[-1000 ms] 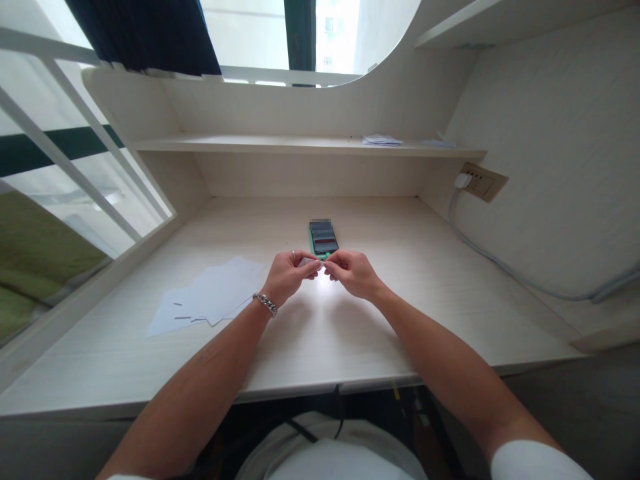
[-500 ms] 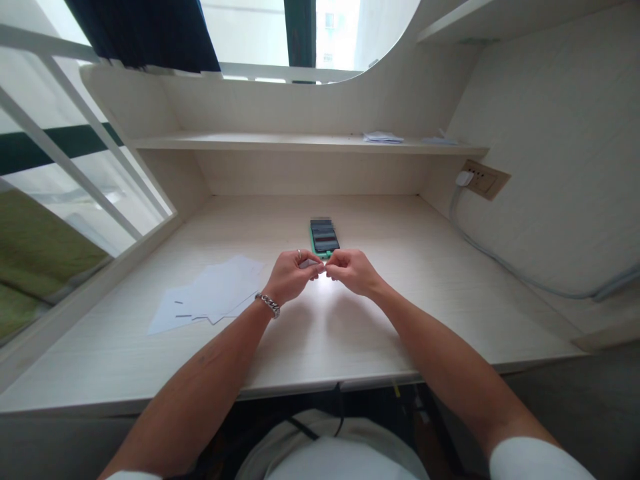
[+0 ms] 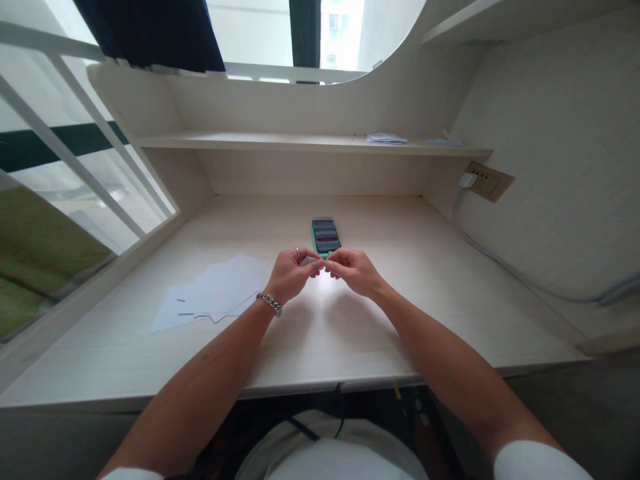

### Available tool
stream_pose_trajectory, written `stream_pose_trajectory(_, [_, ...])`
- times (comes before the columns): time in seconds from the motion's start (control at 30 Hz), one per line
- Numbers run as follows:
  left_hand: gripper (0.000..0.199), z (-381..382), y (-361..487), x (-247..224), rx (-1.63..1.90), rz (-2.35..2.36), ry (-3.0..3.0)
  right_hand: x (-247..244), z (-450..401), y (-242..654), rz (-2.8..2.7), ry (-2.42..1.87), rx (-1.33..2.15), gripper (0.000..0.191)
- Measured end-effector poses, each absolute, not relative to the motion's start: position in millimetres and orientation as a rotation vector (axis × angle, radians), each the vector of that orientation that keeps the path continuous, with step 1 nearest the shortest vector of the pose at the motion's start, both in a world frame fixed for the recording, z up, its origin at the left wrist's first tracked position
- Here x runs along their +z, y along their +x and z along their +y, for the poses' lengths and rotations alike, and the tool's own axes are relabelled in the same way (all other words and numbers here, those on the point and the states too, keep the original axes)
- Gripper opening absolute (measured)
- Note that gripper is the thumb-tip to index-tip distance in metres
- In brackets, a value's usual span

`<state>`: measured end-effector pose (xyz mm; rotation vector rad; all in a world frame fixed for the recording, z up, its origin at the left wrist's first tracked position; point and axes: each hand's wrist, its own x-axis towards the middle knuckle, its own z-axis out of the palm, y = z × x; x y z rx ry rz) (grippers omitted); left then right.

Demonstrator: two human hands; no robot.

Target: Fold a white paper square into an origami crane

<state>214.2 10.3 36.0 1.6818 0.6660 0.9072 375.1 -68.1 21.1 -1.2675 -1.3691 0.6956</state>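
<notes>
Left hand (image 3: 291, 275) pinches a small pale piece (image 3: 309, 262), apparently paper, between thumb and fingers; right hand (image 3: 356, 272), likewise pinched, meets its right end, exact hold partly hidden. Step in hand appears to be two-handed fingertip work, next calling for light, even pressure. Green-edged smartphone (image 3: 327, 237) lies just beyond both hands; white paper sheets (image 3: 210, 288), left of the left.

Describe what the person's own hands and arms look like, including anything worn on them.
The left hand wears a shiny ring, with a silver-coloured chain bracelet at its wrist. The right hand shows no jewellery. White sleeves appear near the picture's bottom.
</notes>
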Motion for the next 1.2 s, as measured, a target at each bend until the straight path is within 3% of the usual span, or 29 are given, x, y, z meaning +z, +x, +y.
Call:
stream_pose_trajectory(0.27, [0.031,11,217,29,0.836,0.646,1.693,18,-65,369,-1.300,-1.331,0.661,0.021])
stream_pose_trajectory(0.53, [0.027,7,207,37,0.683,0.658,2.355,28,-74,370,-1.660,-1.586,0.342,0.013])
stream_pose_trajectory(0.97, [0.020,6,202,42,0.685,0.576,2.294,27,-70,396,-1.567,-1.403,0.735,0.014])
stream_pose_trajectory(1.2, [0.016,26,191,37,0.698,0.695,2.260,40,-75,425,-1.376,-1.373,0.706,0.016])
